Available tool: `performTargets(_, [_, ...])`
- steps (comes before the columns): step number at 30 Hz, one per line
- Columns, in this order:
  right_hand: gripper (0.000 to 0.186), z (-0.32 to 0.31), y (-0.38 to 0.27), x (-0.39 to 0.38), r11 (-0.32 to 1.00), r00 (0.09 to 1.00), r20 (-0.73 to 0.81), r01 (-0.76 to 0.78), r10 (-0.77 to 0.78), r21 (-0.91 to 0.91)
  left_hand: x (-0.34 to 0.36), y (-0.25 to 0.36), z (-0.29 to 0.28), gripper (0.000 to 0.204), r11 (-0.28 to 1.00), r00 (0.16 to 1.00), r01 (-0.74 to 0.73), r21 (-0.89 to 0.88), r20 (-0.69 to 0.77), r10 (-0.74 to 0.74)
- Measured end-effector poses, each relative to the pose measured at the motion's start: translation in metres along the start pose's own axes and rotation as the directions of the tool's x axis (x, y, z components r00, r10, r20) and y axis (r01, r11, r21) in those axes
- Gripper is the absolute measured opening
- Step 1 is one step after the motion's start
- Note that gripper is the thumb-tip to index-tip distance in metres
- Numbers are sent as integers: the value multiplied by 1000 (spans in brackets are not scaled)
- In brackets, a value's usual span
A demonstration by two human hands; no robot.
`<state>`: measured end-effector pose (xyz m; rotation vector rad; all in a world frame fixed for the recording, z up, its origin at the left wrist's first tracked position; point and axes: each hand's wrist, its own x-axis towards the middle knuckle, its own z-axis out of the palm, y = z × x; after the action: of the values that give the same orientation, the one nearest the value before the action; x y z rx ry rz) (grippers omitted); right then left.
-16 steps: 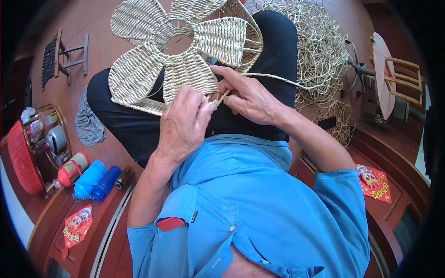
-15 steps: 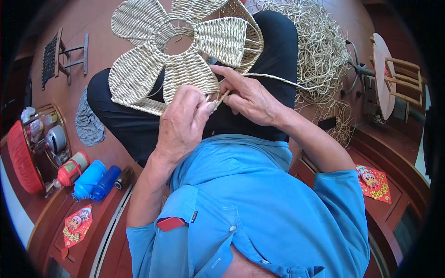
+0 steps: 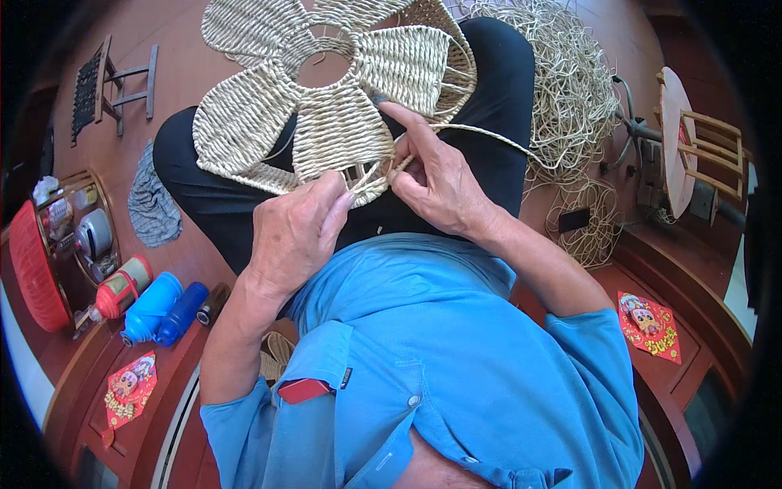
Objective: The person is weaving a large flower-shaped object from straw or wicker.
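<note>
A woven straw piece shaped like a flower (image 3: 244,114), with a round centre hole and an open lower frame edge, rests across my thighs in dark trousers. My left hand (image 3: 297,228) pinches a pale twisted cord (image 3: 366,175) at the lower edge of the bottom petal. My right hand (image 3: 436,179), just right of it, grips the cord near the rim with thumb and curled fingers, while its index finger reaches up along the weave. A length of cord trails rightward over my thigh; the exact fingertip contact is partly hidden.
A tangled heap of cord (image 3: 570,98) lies at right, beside a round-topped wooden piece (image 3: 676,138). At left are a stool (image 3: 130,85), grey cloth (image 3: 153,196), a red basin (image 3: 37,269), blue bottles (image 3: 151,306) and a red-and-beige flask (image 3: 124,285).
My left hand has moved down and to the left along the cord. My right index finger is raised slightly higher. The woven piece has shifted a little up and right in view.
</note>
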<state>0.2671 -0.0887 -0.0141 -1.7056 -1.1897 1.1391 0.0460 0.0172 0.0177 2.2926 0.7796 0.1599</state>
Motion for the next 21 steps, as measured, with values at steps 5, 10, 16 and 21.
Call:
performTargets(5, [76, 7, 2, -4, 999, 997, -73, 15, -12, 36, -5, -8, 1, 16, 999, 1000, -5, -34, -14, 4])
performTargets(10, [56, 14, -1, -18, 972, 946, -256, 158, -199, -173, -7, -4, -4, 17, 983, 984, -140, 121, -93, 151])
performTargets(16, [27, 26, 3, -17, 831, 840, -162, 449, -518, -329, -11, -15, -13, 20, 856, 929, -329, 399, -28, 370])
performTargets(21, [27, 28, 3, -15, 806, 827, -130, 478, -547, -349, -16, -27, -38, 22, 789, 911, -313, 529, -68, 407])
